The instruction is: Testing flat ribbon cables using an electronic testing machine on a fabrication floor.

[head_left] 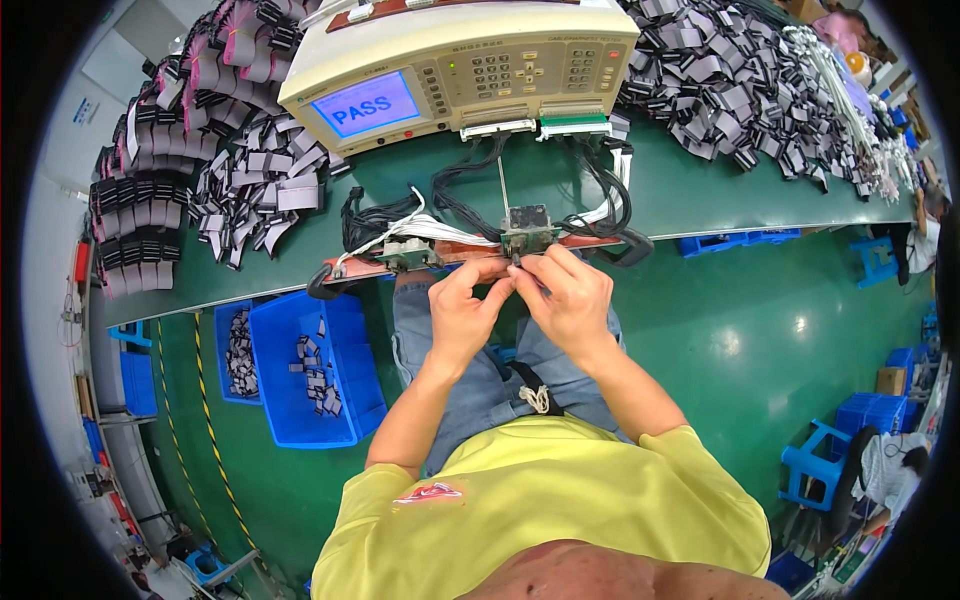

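Note:
My left hand [466, 312] and my right hand [568, 302] meet at the front edge of the bench, both closed in a pinch with fingertips nearly touching. Between them is a small dark piece [515, 260], mostly covered by the fingers, its kind too small to make out. It sits right against the front of a dark block-shaped test fixture [527, 228]. Black and white wire bundles [462, 230] reach that fixture from both sides. Behind it stands a beige cable tester [465, 75] with a lit blue screen [365, 103] and two connector boards plugged along its lower front.
Short grey ribbon cables with black connectors [735, 85] are heaped at the right, with more [262, 180] at the left beside stacked ones [140, 225]. A second fixture [408, 255] sits left of my hands. Below the bench, a blue bin [352, 395] holds loose cables. People sit farther right.

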Available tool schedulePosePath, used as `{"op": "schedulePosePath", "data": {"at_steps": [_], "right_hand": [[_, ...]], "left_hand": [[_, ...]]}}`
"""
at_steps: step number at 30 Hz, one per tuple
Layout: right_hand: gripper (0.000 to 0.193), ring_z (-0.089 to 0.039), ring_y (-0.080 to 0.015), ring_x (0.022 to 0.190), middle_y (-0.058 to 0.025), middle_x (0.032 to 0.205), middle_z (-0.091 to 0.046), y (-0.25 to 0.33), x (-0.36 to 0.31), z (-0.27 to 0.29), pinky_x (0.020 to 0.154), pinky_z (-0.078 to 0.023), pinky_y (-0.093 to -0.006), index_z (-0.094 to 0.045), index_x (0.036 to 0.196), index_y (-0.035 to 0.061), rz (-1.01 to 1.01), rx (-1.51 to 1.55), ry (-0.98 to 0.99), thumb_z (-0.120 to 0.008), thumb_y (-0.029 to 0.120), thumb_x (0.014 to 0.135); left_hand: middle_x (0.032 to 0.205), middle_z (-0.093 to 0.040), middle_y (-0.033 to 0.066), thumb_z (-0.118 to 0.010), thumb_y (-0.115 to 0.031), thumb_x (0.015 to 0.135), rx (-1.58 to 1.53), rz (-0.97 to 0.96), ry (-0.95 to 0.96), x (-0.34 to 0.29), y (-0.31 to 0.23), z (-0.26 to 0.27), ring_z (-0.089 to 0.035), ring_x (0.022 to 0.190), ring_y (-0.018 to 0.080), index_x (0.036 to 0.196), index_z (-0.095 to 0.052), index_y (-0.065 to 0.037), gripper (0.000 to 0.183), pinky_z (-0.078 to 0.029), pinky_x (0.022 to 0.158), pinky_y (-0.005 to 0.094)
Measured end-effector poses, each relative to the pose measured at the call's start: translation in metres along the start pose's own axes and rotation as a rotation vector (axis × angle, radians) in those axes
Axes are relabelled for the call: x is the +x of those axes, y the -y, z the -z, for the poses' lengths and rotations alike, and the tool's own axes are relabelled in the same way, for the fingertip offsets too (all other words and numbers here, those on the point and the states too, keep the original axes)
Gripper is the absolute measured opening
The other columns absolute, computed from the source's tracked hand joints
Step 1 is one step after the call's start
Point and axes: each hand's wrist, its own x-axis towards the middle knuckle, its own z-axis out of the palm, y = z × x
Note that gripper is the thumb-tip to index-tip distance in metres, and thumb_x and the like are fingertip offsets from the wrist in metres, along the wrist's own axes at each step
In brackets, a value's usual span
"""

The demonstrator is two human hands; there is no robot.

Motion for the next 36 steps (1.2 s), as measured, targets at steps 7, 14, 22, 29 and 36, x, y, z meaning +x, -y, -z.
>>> {"op": "schedulePosePath", "data": {"at_steps": [7, 14, 22, 29, 36], "right_hand": [[0.012, -0.063, -0.0260, 0.059, -0.0047, 0.076, -0.058, 0.000, 0.003, -0.003, 0.051, -0.048, -0.0378, -0.074, 0.090, 0.0087, 0.000, -0.013, -0.015, -0.081, 0.016, 0.086], [0.012, -0.064, -0.0257, 0.059, -0.0040, 0.078, -0.059, 0.002, 0.003, -0.006, 0.052, -0.049, -0.0372, -0.074, 0.092, 0.0095, 0.003, -0.074, -0.008, -0.081, 0.017, 0.087], [0.016, -0.065, -0.0279, 0.060, -0.0038, 0.079, -0.063, 0.009, 0.006, -0.017, 0.054, -0.050, -0.0386, -0.066, 0.086, 0.0099, -0.103, -0.157, -0.073, -0.081, 0.017, 0.084], [0.021, -0.066, -0.0295, 0.062, -0.0042, 0.080, -0.064, 0.004, 0.004, -0.012, 0.053, -0.050, -0.0405, -0.066, 0.088, 0.0119, -0.042, -0.144, -0.021, -0.084, 0.023, 0.084], [0.023, -0.065, -0.0217, 0.061, -0.0077, 0.102, -0.072, 0.002, -0.010, 0.016, 0.053, -0.053, -0.0329, -0.071, 0.102, 0.0038, 0.033, 0.017, -0.015, -0.084, 0.007, 0.084]], "left_hand": [[0.095, -0.076, 0.0123, -0.081, 0.002, 0.085, 0.036, -0.011, -0.014, 0.006, 0.001, 0.000, -0.075, 0.083, 0.0210, 0.104, -0.072, 0.002, 0.021, -0.059, 0.075, 0.0310], [0.093, -0.076, 0.0125, -0.081, 0.001, 0.087, 0.056, -0.033, -0.044, 0.008, 0.006, -0.003, -0.075, 0.080, 0.0212, 0.103, -0.072, 0.002, 0.018, -0.059, 0.073, 0.0308], [0.084, -0.074, 0.0116, -0.081, -0.001, 0.088, 0.126, 0.006, -0.126, 0.013, 0.009, -0.011, -0.074, 0.072, 0.0206, 0.096, -0.067, 0.001, 0.016, -0.058, 0.068, 0.0318], [0.084, -0.074, 0.0115, -0.079, -0.004, 0.091, 0.114, 0.062, 0.007, 0.010, -0.001, 0.002, -0.073, 0.074, 0.0188, 0.100, -0.067, 0.001, 0.016, -0.058, 0.068, 0.0318], [0.094, -0.075, 0.0124, -0.081, -0.005, 0.085, 0.562, -0.291, -0.134, 0.072, -0.024, 0.128, -0.074, 0.082, 0.0270, 0.098, -0.072, -0.001, 0.017, -0.058, 0.071, 0.0380]]}}
